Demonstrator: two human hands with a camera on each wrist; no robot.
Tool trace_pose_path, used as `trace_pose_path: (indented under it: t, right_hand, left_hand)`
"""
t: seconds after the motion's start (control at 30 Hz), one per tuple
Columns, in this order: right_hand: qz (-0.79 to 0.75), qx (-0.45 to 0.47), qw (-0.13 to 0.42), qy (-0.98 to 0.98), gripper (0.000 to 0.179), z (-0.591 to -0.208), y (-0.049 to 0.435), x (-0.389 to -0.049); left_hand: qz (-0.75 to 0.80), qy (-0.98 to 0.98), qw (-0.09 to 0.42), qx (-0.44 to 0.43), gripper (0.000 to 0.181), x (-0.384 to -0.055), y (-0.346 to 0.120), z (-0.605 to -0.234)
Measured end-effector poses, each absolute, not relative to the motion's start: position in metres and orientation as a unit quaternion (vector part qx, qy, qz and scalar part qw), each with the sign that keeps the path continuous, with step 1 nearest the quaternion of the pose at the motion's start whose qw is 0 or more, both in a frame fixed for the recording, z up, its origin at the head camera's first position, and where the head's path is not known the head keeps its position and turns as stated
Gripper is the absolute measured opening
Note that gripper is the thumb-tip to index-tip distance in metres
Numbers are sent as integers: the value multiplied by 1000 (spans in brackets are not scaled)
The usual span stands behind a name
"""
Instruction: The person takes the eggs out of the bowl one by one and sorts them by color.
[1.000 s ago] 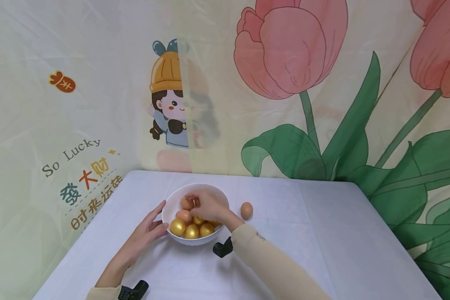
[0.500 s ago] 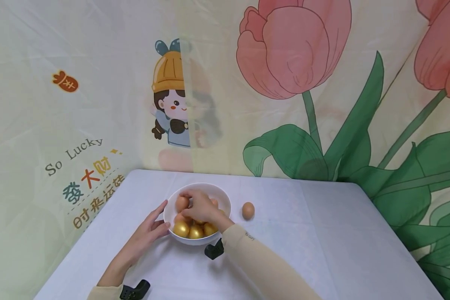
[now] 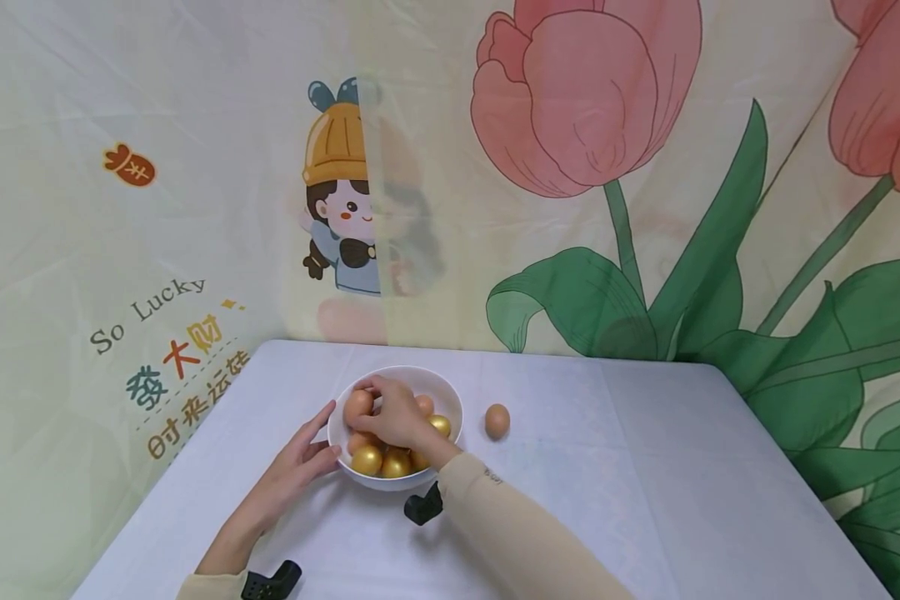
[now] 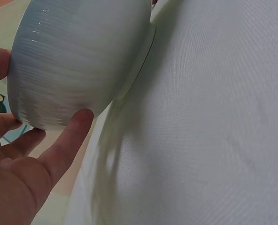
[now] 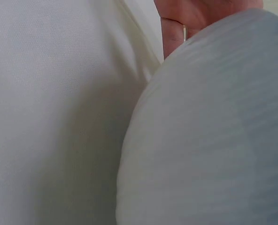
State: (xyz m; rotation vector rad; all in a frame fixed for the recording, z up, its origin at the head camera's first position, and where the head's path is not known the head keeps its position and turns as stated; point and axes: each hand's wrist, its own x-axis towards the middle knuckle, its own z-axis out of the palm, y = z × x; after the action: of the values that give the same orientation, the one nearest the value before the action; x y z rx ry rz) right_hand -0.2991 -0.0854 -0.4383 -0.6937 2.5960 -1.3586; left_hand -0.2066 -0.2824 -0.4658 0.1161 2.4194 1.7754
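Observation:
A white bowl (image 3: 397,483) holds several gold eggs (image 3: 396,463) and some brown ones. My right hand (image 3: 399,414) reaches inside and pinches a brown egg (image 3: 358,406) between thumb and fingers, near the bowl's left wall. Another brown egg (image 3: 357,442) lies partly covered below that hand, and one more brown egg (image 3: 423,406) shows behind it. With fingers spread, my left hand (image 3: 297,461) touches the bowl's left side. Seen from the left wrist, that hand's fairly straight fingers (image 4: 66,143) lie against the outer wall.
A single brown egg (image 3: 497,422) lies on the white tablecloth (image 3: 570,483), right of the bowl. Behind the table hangs a printed backdrop (image 3: 435,317) with tulips and a cartoon figure. Black wrist devices (image 3: 424,503) sit at both wrists.
My right hand has moved left inside the bowl with the brown egg. Gold eggs have shifted slightly right, and a brown egg behind the hand has come into view. The left hand stays put.

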Motion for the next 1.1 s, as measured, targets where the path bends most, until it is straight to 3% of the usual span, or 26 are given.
trace_pose_path:
  t: [0.57, 0.83, 1.1]
  right_hand:
    - [-442, -259, 60, 857, 53, -413, -28, -302]
    - [-479, -233, 96, 841, 55, -398, 11, -300]
    - [-465, -234, 75, 851, 51, -390, 49, -298]
  left_hand:
    - [588, 805, 66, 30, 79, -208, -280, -467]
    - [581, 810, 67, 25, 81, -208, -279, -467]
    - [581, 811, 68, 22, 79, -208, -277, -466]
